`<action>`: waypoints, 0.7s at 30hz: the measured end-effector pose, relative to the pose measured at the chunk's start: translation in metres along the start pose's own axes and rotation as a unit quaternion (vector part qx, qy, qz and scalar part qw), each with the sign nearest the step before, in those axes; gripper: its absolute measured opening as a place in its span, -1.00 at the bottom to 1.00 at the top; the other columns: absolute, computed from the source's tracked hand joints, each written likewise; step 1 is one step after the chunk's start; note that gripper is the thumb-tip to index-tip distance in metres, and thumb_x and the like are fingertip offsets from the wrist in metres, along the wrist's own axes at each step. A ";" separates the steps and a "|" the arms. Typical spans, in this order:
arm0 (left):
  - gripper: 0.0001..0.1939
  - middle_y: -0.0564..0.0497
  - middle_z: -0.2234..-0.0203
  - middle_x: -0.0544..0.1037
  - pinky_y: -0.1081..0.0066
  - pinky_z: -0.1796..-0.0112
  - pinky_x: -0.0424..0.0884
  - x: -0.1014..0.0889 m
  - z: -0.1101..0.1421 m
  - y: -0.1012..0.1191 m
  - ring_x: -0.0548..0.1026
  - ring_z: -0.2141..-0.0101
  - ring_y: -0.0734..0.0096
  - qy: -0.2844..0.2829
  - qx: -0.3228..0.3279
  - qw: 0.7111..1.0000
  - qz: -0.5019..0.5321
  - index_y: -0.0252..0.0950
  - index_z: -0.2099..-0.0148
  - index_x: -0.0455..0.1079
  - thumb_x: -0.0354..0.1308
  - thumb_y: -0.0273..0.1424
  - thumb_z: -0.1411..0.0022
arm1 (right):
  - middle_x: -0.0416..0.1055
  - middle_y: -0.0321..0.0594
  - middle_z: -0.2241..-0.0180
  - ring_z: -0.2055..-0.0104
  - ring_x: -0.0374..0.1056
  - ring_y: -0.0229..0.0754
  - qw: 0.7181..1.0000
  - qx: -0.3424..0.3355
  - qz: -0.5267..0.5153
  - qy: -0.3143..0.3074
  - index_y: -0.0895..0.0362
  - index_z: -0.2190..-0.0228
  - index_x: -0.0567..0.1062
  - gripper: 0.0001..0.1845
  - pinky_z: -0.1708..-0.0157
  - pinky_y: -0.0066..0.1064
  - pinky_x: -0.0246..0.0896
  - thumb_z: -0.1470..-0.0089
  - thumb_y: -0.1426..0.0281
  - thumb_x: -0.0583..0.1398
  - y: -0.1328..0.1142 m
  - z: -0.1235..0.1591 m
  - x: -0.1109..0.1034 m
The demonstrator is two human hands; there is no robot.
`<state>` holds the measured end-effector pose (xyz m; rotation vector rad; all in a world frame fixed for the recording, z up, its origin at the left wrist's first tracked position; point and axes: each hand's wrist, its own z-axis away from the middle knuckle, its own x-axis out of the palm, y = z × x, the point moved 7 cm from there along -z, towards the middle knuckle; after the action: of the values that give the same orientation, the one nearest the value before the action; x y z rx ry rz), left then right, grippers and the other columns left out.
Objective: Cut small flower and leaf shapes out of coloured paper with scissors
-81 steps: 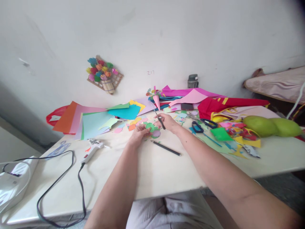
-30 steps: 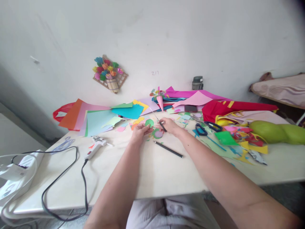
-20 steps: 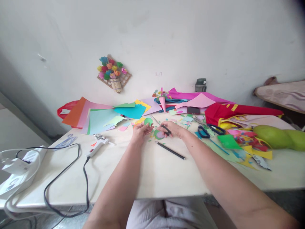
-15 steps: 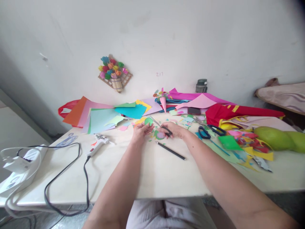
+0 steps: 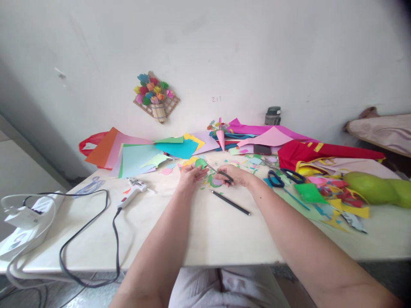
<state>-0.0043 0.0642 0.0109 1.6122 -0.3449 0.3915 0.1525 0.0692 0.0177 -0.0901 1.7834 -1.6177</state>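
Between the fingers of my left hand (image 5: 192, 174) is a small round piece of green paper (image 5: 201, 163). My right hand (image 5: 236, 175) is closed around the dark handles of a pair of scissors (image 5: 226, 176). The scissors' blades point up and left, with their tips at the right edge of the green paper. Below both hands lie many small paper scraps (image 5: 217, 182), some green and one purple. A black pen (image 5: 230, 202) rests on the table just in front of them.
To the left are a glue gun (image 5: 132, 194), its looping black cord and a white power strip (image 5: 30, 224). Coloured paper sheets (image 5: 138, 160) line the back. On the right lie another pair of scissors (image 5: 285, 176), red cloth (image 5: 321, 152) and bright scraps. A bottle (image 5: 272, 116) stands by the wall.
The scissors' blades have swung slightly lower and now lie closer to the green paper's edge. Both hands have stayed in nearly the same place; the whole view has shifted a little.
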 end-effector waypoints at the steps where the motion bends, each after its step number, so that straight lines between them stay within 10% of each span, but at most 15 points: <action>1: -0.75 -0.06 0.53 0.59 0.35 0.29 0.50 0.000 0.000 0.000 0.62 0.38 0.21 0.001 -0.001 1.000 0.003 -0.35 0.47 0.37 0.41 -0.45 0.14 | 0.31 -0.37 0.66 0.72 0.17 -0.41 1.000 0.000 -0.002 0.001 0.17 0.54 0.34 -0.70 0.75 -0.54 -0.08 0.05 0.23 0.28 0.001 0.000 0.000; 21: -0.85 -0.08 0.48 0.60 0.34 0.25 0.50 -0.002 -0.001 -0.006 0.61 0.36 0.24 0.017 -0.015 0.999 0.034 -0.38 0.37 0.41 0.32 -0.53 0.03 | 0.22 -0.42 0.68 0.71 0.11 -0.41 1.000 -0.025 -0.015 0.012 0.18 0.53 0.37 -0.74 0.70 -0.53 0.02 0.14 0.26 0.29 0.000 -0.002 0.000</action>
<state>-0.0034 0.0660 0.0047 1.5653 -0.3788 0.4624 0.1516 0.0707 0.0173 -0.1208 1.8491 -1.6012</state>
